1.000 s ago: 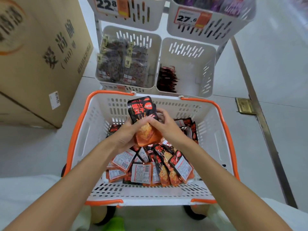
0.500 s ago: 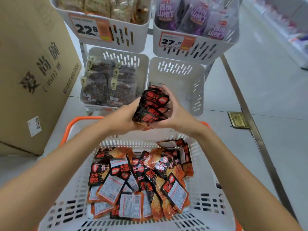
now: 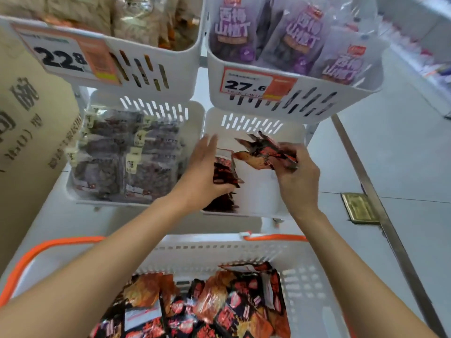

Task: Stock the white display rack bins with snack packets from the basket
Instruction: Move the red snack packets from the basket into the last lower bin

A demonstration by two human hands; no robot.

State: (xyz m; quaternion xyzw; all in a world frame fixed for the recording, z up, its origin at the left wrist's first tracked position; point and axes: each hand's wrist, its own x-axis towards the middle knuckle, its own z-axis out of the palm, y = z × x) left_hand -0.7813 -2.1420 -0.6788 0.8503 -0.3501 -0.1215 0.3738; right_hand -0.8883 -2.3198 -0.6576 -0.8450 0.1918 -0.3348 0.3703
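Carried forward from over the near white slotted plastic basket with orange rim (image 3: 219, 250) into the rack's far, lower right white slotted plastic bin (image 3: 256, 123). Split what was one stack half a second ago into two lots. Puts this batch close to stocked, with many loose red-and-black foil packets (image 3: 219, 306) left in the basket.

Left hand (image 3: 202, 176): fingers (image 3: 210, 145) straight and raised, pressing a standing row of packets (image 3: 223, 174) towards the bin's left wall.

Right hand (image 3: 296, 176): fingers (image 3: 285, 157) curled, pinching a fanned bunch of packets (image 3: 261, 152) over the bin's bare floor, not yet released.
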